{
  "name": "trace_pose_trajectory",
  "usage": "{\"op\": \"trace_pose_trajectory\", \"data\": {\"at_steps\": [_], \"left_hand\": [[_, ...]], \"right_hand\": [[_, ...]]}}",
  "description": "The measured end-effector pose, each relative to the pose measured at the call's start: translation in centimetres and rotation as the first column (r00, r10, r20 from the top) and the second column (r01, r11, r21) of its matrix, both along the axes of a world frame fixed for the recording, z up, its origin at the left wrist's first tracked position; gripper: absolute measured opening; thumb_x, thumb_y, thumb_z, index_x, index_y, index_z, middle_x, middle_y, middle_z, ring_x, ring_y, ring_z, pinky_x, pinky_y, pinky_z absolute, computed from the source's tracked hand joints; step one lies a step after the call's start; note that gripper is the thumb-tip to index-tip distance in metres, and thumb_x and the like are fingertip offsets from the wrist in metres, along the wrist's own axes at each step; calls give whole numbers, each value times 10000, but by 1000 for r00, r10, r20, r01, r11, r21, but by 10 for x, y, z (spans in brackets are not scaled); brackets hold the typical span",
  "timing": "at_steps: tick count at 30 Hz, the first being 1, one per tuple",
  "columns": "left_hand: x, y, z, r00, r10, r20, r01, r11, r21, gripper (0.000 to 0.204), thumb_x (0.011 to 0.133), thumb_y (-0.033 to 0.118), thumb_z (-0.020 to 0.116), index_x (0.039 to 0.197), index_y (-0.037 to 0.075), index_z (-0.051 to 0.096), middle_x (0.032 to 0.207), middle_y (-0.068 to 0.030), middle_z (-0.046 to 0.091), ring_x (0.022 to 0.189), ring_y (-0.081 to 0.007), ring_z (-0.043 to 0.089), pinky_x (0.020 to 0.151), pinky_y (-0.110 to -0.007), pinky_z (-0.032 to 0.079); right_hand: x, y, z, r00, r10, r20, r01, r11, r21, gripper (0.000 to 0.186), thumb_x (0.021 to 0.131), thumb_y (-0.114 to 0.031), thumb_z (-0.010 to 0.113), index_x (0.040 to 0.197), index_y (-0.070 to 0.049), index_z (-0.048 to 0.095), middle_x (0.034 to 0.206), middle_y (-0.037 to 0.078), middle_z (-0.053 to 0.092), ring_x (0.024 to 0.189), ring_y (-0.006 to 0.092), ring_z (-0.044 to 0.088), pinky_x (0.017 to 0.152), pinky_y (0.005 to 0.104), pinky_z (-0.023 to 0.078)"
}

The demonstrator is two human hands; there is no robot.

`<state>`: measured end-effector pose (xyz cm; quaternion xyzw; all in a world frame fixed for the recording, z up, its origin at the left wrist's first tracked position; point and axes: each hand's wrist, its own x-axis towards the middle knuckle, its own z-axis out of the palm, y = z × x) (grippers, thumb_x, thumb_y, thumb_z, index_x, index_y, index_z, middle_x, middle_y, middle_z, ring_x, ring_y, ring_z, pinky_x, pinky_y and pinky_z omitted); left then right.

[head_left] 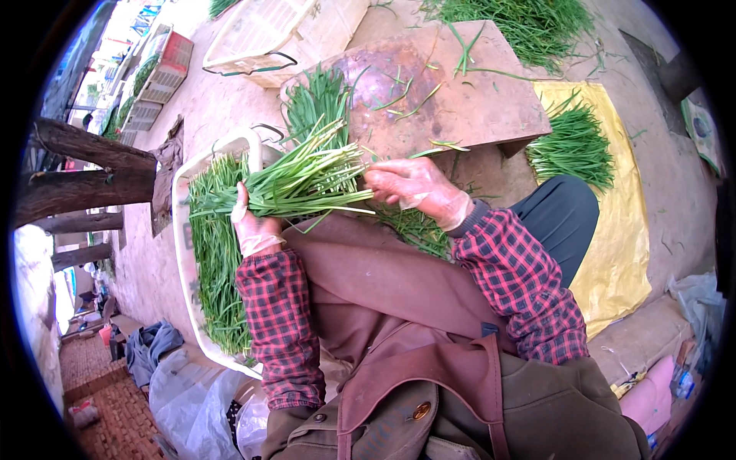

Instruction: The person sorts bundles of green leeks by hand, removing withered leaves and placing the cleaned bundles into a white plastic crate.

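Note:
My left hand (257,224), in a thin see-through glove, grips a bundle of green chives (314,175) over my lap. Its pale stem ends point right and its leaves fan left. At those ends is my right hand (422,186), gloved too, with fingers curled closed; what they pinch is hidden. To the left stands a white plastic crate (184,253) packed with chives (222,299), some partly under my left hand. Beyond the bundle, another bunch of chives (318,100) lies on the edge of a low wooden board (491,100) with loose leaves scattered on it.
A chive bunch (575,146) lies on a yellow sheet (613,261) at the right. Farther off are a chive heap (521,27) and a cream crate (284,34). Wooden posts (84,192) rise at the left. Plastic bags (192,402) lie near the lower left.

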<state>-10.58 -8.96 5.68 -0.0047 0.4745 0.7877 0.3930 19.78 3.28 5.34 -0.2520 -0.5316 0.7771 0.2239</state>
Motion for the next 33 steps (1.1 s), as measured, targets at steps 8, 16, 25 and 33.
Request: {"op": "trace_pose_trajectory", "data": {"at_steps": [8, 16, 25, 33], "left_hand": [[-3, 1, -3, 1000, -23, -3, 23, 999, 28, 334, 1007, 325, 584, 1211, 61, 604, 1230, -150, 645, 1141, -358, 608, 1028, -574, 457], [1, 2, 0, 997, -34, -65, 36, 999, 33, 325, 992, 331, 616, 1200, 81, 610, 1203, -128, 651, 1120, -341, 616, 1013, -562, 467], [0, 7, -1, 990, -124, -67, 131, 984, 119, 291, 1002, 325, 593, 1136, 68, 617, 1187, -138, 651, 1106, -331, 619, 1008, -522, 484], [-6, 9, -20, 999, -17, -49, 26, 981, 191, 412, 1021, 313, 518, 1240, -34, 554, 1173, -201, 613, 1110, -318, 597, 1047, -493, 466]], "right_hand": [[-9, -23, -2, 977, -213, -20, 201, 946, -254, 186, 929, -141, 701, 1024, 17, 725, 759, 70, 708, 607, 129, 659, 558, 254, 535], [35, 12, -33, 872, -488, 24, 453, 825, 339, 182, 905, -114, 684, 1036, 6, 723, 806, 58, 686, 670, 108, 636, 602, 269, 512], [-28, -59, 38, 849, -371, -377, 432, 76, 898, 360, 767, -97, 683, 1119, -19, 694, 843, 45, 608, 731, 192, 621, 608, 329, 490], [-24, -91, 41, 906, -272, -324, 335, -6, 942, 395, 707, -90, 650, 1087, 9, 696, 866, 57, 580, 693, 185, 587, 578, 311, 453]]}}
